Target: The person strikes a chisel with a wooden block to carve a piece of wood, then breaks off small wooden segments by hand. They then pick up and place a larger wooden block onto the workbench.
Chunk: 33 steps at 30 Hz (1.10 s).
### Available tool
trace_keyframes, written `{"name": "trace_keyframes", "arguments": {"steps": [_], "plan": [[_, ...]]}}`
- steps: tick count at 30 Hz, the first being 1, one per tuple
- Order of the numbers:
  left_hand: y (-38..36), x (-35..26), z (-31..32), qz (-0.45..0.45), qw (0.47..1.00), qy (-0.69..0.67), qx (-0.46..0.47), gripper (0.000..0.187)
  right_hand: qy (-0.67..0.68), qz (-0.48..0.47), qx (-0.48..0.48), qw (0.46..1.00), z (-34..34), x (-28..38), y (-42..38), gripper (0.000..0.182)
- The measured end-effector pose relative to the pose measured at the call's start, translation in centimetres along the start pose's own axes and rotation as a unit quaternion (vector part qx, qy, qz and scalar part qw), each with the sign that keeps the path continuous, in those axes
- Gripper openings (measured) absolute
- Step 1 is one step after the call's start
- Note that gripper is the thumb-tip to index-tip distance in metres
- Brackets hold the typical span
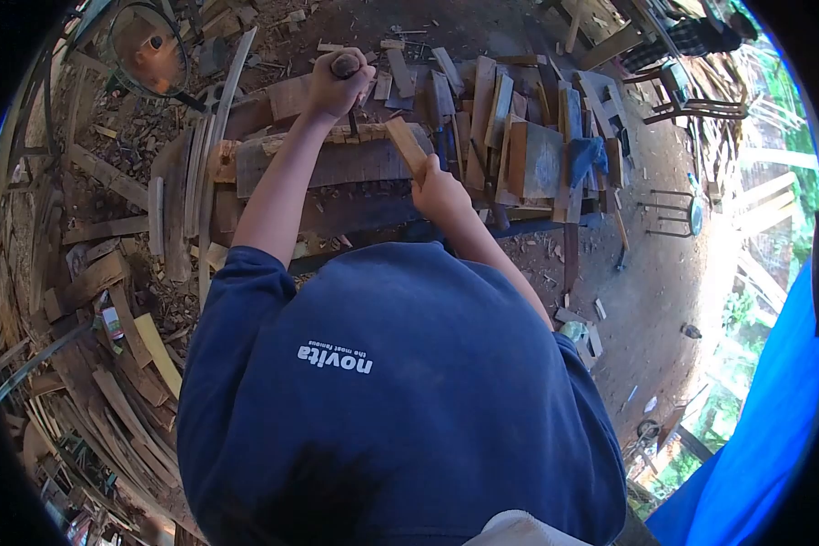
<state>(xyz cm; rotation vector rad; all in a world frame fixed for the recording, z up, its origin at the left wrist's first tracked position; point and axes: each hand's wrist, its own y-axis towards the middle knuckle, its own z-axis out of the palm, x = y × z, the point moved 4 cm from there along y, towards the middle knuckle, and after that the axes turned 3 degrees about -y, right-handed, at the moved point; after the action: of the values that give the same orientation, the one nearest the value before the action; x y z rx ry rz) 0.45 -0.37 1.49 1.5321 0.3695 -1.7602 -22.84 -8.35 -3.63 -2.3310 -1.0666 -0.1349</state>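
Gripping the round-topped tool (345, 65) in a closed left hand (335, 89), handle up and shaft down to the notched wood strip (314, 141), apparently to keep the tip steady over the work. Clasping the wooden block (408, 147) by its near end in the right hand (442, 193), seemingly to leave the far end free as a striking face. Lying crosswise along the dark board (323, 169), in easy reach of both; cannot tell whether clamped.
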Motion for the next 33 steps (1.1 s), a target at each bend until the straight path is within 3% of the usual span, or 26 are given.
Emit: {"name": "trace_keyframes", "arguments": {"steps": [5,17,30,33], "plan": [[-0.5,-0.6,0.4,-0.007,0.998,0.056,-0.012,0.019,-0.009,0.003,0.007,1.0,0.2,-0.1,0.1,0.041],[-0.9,0.0,-0.6,0.008,0.999,-0.011,-0.03,0.018,0.002,-0.002,0.017,1.0,0.4,-0.2,0.2,0.043],[-0.8,0.6,-0.8,0.029,0.995,0.066,-0.066,0.016,0.003,-0.007,0.025,1.0,0.0,-0.6,0.1,0.059],[-0.7,1.0,-0.7,0.031,0.994,0.077,-0.074,0.015,0.011,-0.004,0.024,1.0,-0.2,-0.7,0.4,0.056]]}}
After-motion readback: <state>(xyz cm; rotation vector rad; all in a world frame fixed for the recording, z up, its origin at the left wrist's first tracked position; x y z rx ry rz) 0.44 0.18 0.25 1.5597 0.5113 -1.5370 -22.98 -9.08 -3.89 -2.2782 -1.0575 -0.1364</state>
